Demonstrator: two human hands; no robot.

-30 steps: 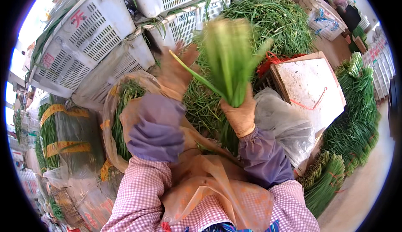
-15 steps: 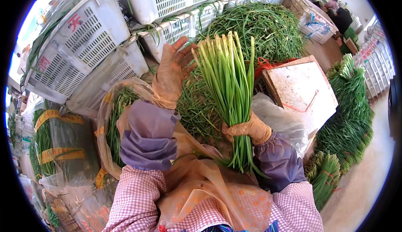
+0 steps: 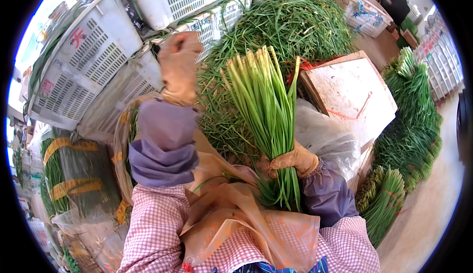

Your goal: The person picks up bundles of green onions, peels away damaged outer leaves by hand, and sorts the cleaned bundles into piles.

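While our right hand [image 3: 297, 161] clasped the green bunch [image 3: 263, 115] near us, apparently to keep it together, our left hand [image 3: 180, 68] hung apart at left, seemingly curled; whether it pinched anything we couldn't tell. Loose greens [image 3: 300, 26] lay heaped far beyond.

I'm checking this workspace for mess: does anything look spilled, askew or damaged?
Loose leaves lie heaped and strewn before the crates, unlike the tied bundle at right. The white board is stained and sits askew, a red string across it. The bunch in the right hand looks orderly.
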